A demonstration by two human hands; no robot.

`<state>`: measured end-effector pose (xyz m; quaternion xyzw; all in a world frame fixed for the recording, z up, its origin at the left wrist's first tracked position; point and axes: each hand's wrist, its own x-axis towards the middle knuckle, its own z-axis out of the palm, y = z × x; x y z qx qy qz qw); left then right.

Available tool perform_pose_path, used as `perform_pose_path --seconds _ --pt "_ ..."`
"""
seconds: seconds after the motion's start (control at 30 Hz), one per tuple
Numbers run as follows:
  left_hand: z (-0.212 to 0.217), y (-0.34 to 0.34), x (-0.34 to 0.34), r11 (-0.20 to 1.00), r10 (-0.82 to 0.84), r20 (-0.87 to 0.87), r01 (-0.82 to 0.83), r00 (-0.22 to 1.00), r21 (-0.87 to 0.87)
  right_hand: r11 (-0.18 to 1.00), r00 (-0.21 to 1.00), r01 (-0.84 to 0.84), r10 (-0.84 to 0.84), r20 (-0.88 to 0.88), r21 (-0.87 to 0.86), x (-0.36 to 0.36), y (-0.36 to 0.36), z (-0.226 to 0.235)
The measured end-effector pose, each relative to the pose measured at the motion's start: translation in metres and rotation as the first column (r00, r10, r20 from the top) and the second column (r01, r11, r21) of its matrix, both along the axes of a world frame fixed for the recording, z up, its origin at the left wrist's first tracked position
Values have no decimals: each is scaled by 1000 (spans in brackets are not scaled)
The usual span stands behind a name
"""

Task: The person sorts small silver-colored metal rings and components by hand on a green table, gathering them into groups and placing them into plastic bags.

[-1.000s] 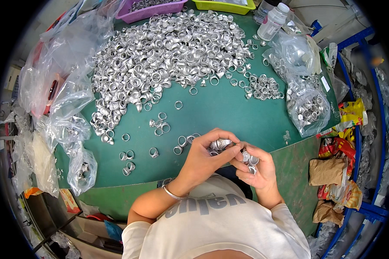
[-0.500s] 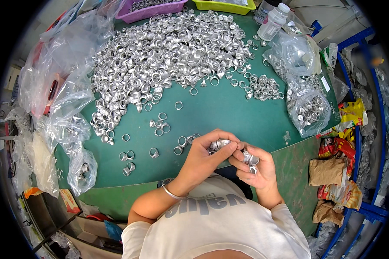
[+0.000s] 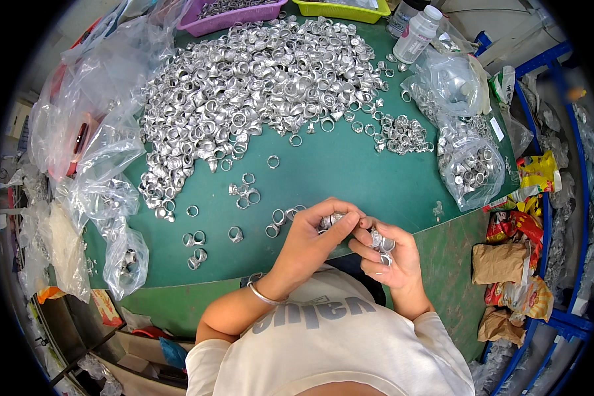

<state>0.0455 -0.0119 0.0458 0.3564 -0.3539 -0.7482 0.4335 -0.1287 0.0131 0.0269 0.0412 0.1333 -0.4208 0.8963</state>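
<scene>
A big heap of silver metal rings (image 3: pixel 257 86) covers the far half of a green table (image 3: pixel 350 171). Several loose rings (image 3: pixel 244 191) lie scattered nearer to me. My left hand (image 3: pixel 313 241), with a silver bangle on its wrist, pinches a ring (image 3: pixel 330 221) at the table's near edge. My right hand (image 3: pixel 386 254) is cupped just beside it and holds a small cluster of rings (image 3: pixel 379 241) in its palm. The fingertips of both hands touch.
Clear plastic bags with rings (image 3: pixel 468 165) lie at the right, crumpled empty bags (image 3: pixel 92 132) at the left. A white bottle (image 3: pixel 416 33), a purple tray (image 3: pixel 231 13) and a yellow-green tray (image 3: pixel 343 10) stand at the back. Snack packets (image 3: pixel 508 264) lie beside the table.
Both hands stay at the table's near edge; the fingers have shifted slightly around the rings. Nothing else has moved.
</scene>
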Motion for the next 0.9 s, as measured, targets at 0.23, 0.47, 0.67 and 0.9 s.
perform_pose_path --seconds 0.23,0.47,0.67,0.9 --pt "3 1 1 1000 -12 29 13 1000 -13 999 1000 -6 7 -25 33 1 1 1" --pt "-2 -1 3 995 -35 -4 35 999 99 999 1000 -2 2 12 34 0 1 0" --pt "1 0 -1 998 -23 -11 23 1000 62 999 1000 -1 2 -8 54 0 1 1" --pt "-3 1 0 999 -7 -15 7 1000 32 1000 997 0 1 -81 5 0 2 -1"
